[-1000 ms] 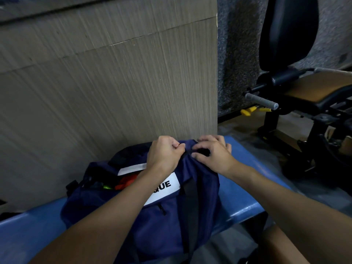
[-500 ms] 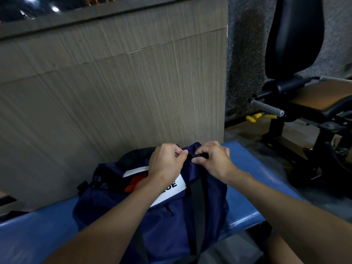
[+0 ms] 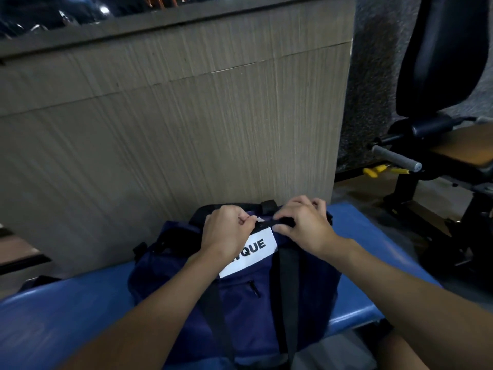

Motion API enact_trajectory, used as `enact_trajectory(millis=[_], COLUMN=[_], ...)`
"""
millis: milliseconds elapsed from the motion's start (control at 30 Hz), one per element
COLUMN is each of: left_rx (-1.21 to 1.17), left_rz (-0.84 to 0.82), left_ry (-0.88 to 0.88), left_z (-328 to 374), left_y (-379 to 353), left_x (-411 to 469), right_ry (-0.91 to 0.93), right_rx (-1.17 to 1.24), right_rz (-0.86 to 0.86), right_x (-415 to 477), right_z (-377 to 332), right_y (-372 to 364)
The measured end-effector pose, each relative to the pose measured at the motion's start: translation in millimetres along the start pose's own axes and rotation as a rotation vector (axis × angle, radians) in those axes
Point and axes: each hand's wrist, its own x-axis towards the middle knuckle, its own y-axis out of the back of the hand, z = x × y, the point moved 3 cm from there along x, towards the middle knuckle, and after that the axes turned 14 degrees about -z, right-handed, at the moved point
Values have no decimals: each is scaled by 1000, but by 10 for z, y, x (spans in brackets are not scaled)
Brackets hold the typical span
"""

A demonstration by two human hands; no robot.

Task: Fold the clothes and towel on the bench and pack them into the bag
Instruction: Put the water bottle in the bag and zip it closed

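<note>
As the bag lies along the bench, left hand and right hand apparently pinch its top.

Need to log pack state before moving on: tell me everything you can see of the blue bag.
The bag is soft navy fabric with two black straps down its front, a small zip pocket and a white label reading partly "QUE". It sits on the blue bench. Left hand and right hand pinch its top edge; no contents show.
</note>
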Motion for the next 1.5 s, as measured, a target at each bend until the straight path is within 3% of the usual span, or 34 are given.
enact_trajectory(millis=[200,433,1267,1400,1500], left_rx=[55,53,159,257,447], left_rz=[57,69,197,197,249], left_ry=[58,-5,202,193,79], left_z=[-335,-414,-1571,-1585,-1464], left_y=[260,355,1218,1208,1117], left_x=[-95,-186,-654,-663,-638], right_ry=[-141,55,-102,-98,-104], right_rx=[53,6,75,67,81], right_rz=[28,-96,-90,-101,-104], right_x=[-21,193,225,220,198], right_z=[91,-469,-491,-511,-487], right_y=[-43,-263,-329,-328,-317])
